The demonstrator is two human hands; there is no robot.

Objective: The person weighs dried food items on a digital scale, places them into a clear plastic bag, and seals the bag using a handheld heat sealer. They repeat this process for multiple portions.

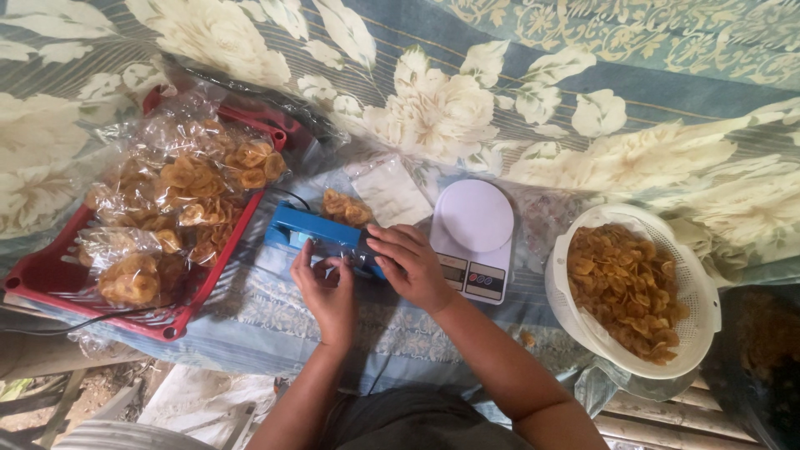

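Observation:
A blue heat sealer point(310, 229) lies on the floral cloth in front of me. My right hand point(412, 265) presses down on the sealer's near end, palm down. Just left of it, my left hand point(325, 287) pinches the edge of a clear plastic bag at the sealer's jaw. The bag of golden chips point(347, 207) sticks out beyond the sealer's far side. How much of the bag my left fingers hold is partly hidden.
A red tray point(58, 279) at the left holds several sealed chip bags point(187, 187). A white kitchen scale point(473, 237) sits right of the sealer, empty bags point(388, 190) behind it. A white basket point(696, 292) of loose chips stands at the right. A black cord point(75, 321) runs under the tray.

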